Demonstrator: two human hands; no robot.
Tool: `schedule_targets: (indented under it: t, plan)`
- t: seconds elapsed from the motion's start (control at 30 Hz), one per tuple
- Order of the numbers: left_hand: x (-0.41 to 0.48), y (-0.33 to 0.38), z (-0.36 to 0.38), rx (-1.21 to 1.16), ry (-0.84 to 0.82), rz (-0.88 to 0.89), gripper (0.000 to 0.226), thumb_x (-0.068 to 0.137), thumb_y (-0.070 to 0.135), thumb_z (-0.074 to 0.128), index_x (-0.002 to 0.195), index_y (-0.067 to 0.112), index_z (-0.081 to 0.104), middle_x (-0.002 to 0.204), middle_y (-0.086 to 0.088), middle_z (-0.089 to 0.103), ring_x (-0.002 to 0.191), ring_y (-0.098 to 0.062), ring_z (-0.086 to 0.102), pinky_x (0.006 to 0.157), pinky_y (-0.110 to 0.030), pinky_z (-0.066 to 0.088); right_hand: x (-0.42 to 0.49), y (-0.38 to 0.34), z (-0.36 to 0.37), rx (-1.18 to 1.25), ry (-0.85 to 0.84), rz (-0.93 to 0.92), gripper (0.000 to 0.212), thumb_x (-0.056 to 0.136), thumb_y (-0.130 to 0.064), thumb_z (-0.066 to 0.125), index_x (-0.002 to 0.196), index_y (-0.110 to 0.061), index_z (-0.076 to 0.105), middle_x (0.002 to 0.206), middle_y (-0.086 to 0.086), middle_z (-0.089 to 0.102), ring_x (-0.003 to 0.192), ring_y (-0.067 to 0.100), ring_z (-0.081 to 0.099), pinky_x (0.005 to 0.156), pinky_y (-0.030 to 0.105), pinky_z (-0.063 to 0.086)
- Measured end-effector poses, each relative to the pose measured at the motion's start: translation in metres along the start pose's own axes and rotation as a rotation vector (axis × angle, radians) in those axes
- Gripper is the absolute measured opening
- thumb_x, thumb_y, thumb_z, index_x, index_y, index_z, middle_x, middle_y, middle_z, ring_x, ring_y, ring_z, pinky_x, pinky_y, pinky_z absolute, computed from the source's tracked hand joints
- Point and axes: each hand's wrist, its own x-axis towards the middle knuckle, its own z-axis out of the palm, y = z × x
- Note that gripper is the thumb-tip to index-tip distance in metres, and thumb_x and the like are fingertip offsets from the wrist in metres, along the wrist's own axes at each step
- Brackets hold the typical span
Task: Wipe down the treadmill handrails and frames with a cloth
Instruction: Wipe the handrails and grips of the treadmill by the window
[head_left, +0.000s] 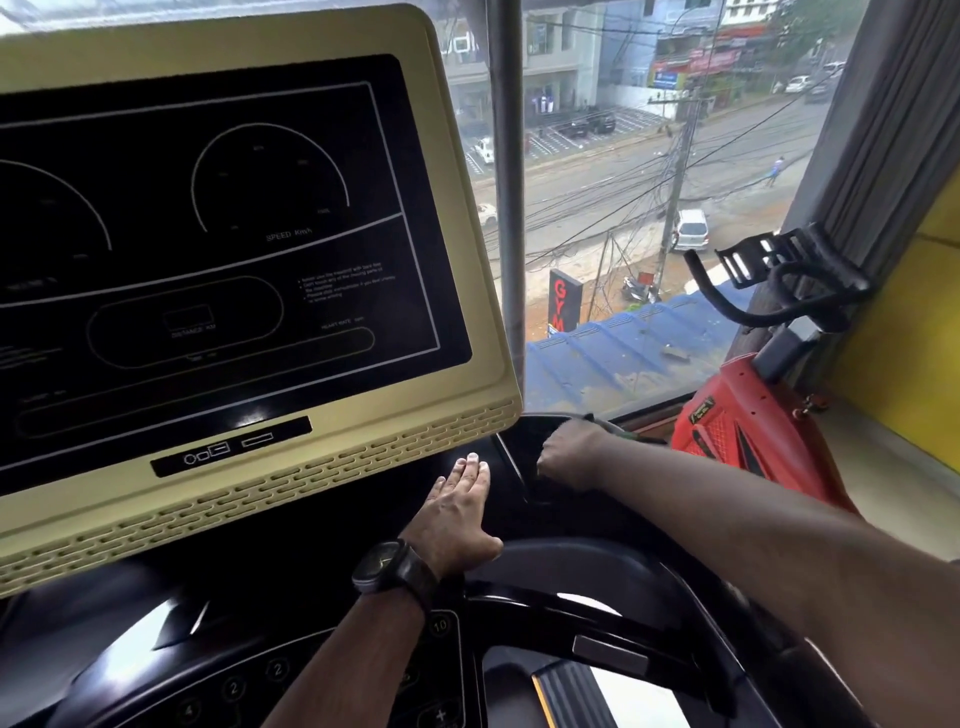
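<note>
The treadmill's cream-framed display (467, 218) fills the left of the view, above its glossy black console frame (519, 457). My left hand (457, 514), with a dark watch on the wrist, rests flat with straight fingers on the black surface just below the display's lower right corner. My right hand (571, 457) is curled into a fist at the far right corner of the black frame. A small grey-green bit of cloth (612, 426) sticks out behind its knuckles; the rest of the cloth is hidden in the hand. A curved black handrail (597, 608) runs below both arms.
A red exercise bike (727, 426) with black handlebars (779, 291) stands close on the right, against a yellow wall (904, 353). A window (649, 208) with a steel post looks onto a street. Round number buttons (234, 688) sit at the bottom.
</note>
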Motion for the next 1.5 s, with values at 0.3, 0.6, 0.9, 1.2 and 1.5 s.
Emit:
schedule_targets:
  t: [0.3, 0.6, 0.9, 1.2, 1.5]
  plan:
    - [0.003, -0.002, 0.001, 0.022, -0.034, -0.001, 0.102, 0.079, 0.03, 0.058, 0.158, 0.011, -0.003, 0.165, -0.006, -0.012, 0.152, -0.016, -0.012, 0.124, -0.035, -0.002, -0.011, -0.002, 0.008, -0.286, 0.162, 0.057, 0.029, 0.103, -0.017, 0.047, 0.122, -0.022, 0.068, 0.123, 0.001, 0.067, 0.114, 0.023, 0.058, 0.099, 0.036, 0.042]
    - [-0.001, 0.002, -0.004, 0.017, -0.026, -0.006, 0.098, 0.079, 0.026, 0.057, 0.158, 0.011, 0.001, 0.166, -0.007, -0.008, 0.152, -0.015, -0.007, 0.124, -0.034, 0.001, -0.03, -0.012, -0.016, 0.071, -0.053, 0.215, 0.028, 0.101, -0.018, 0.054, 0.125, -0.021, 0.068, 0.129, 0.0, 0.068, 0.123, 0.022, 0.061, 0.095, 0.029, 0.049]
    - [-0.001, 0.005, -0.003, 0.055, -0.028, -0.013, 0.102, 0.08, 0.035, 0.06, 0.158, 0.01, 0.0, 0.166, -0.008, -0.008, 0.153, -0.018, -0.007, 0.124, -0.036, 0.002, -0.085, -0.029, 0.004, 1.194, 0.242, 0.507, 0.066, 0.081, -0.022, 0.065, 0.145, -0.035, 0.054, 0.126, 0.006, 0.068, 0.12, 0.028, 0.059, 0.1, 0.033, 0.046]
    - [0.001, 0.003, -0.001, 0.037, 0.0, -0.015, 0.101, 0.08, 0.032, 0.062, 0.158, 0.01, 0.002, 0.166, -0.008, -0.002, 0.153, -0.02, -0.003, 0.124, -0.037, 0.003, -0.003, -0.067, -0.028, 1.294, 0.336, 0.629, 0.071, 0.1, -0.047, 0.05, 0.159, -0.018, 0.025, 0.154, 0.012, 0.047, 0.137, 0.034, 0.049, 0.107, 0.043, 0.04]
    - [0.001, 0.002, -0.001, 0.042, -0.014, -0.016, 0.103, 0.078, 0.033, 0.062, 0.158, 0.011, 0.001, 0.166, -0.008, -0.006, 0.153, -0.018, -0.006, 0.125, -0.037, 0.003, -0.01, -0.057, -0.018, 1.221, 0.237, 0.539, 0.048, 0.096, -0.035, 0.059, 0.134, -0.008, 0.046, 0.132, 0.019, 0.062, 0.122, 0.039, 0.058, 0.093, 0.041, 0.044]
